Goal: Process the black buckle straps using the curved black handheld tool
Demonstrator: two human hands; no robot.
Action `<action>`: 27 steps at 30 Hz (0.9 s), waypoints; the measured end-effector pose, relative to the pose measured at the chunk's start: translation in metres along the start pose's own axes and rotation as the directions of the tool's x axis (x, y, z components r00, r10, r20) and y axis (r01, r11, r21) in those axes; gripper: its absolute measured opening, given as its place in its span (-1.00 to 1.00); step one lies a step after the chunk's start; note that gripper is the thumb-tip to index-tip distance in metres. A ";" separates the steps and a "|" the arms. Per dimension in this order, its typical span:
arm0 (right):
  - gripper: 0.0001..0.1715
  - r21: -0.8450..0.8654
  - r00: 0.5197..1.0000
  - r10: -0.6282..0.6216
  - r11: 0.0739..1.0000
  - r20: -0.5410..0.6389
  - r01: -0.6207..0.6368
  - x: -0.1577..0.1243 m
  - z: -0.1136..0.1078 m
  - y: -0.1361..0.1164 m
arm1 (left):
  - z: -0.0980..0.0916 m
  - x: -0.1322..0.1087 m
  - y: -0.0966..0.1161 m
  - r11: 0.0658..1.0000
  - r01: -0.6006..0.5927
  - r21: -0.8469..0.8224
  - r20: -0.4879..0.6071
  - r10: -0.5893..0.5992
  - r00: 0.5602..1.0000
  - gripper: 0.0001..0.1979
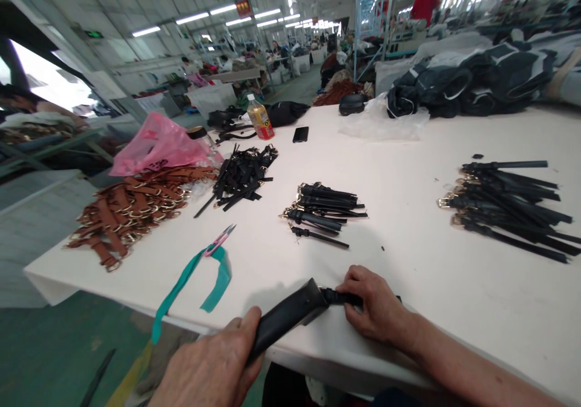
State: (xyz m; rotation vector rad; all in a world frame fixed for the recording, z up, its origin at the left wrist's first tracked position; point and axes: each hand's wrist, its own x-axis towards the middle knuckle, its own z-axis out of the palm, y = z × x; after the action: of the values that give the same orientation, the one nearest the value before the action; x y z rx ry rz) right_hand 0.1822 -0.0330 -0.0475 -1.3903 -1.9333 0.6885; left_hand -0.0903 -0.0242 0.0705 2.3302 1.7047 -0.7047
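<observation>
Seven o'clock: my left hand [218, 358], clamped round a black piece [285, 316]. Five: my right hand [374, 304], pinching a strap [333, 296], presumably steadying it. Three: bundle [515, 206], buckles [443, 202] together, presumably for order.

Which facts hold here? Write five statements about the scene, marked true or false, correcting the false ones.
1. The teal strip touches the pink-handled scissors. True.
2. The right grip holds the scissors. False: it pinches a narrow black strap.
3. The left grip holds a broad black piece. True.
4. The bottle lies on its side. False: it stands upright.
5. The brown straps lie beside the pink bag. True.
</observation>
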 end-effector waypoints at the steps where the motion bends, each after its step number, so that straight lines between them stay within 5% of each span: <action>1: -0.63 0.001 1.000 0.003 1.000 0.005 -0.003 0.000 0.000 0.000 | -0.002 0.001 -0.002 1.000 -0.001 -0.002 0.019 0.001 1.000 -0.60; 12: -0.63 0.014 0.999 -0.037 0.999 -0.024 0.038 0.000 0.002 0.004 | -0.045 0.007 0.012 0.991 -0.093 0.096 0.107 0.083 0.991 -0.65; 17: -0.63 0.023 0.999 -0.043 0.999 -0.017 0.043 -0.002 0.003 0.003 | -0.038 0.007 -0.001 0.994 -0.041 0.098 0.154 0.025 0.988 -0.68; 23: -0.66 0.001 0.998 -0.033 0.999 -0.048 0.033 -0.002 0.004 0.006 | -0.039 0.006 0.009 0.994 -0.089 0.068 0.106 0.082 0.991 -0.72; 27: -0.65 -0.005 0.999 -0.034 0.999 -0.042 0.034 -0.002 0.004 0.005 | -0.032 0.003 0.005 0.998 -0.016 0.058 0.128 0.009 0.992 -0.65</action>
State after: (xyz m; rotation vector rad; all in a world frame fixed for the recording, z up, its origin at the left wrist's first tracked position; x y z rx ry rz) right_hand 0.1824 -0.0341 -0.0540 -1.3613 -1.9222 0.6340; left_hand -0.0766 -0.0104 0.0967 2.2780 1.6346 -0.8926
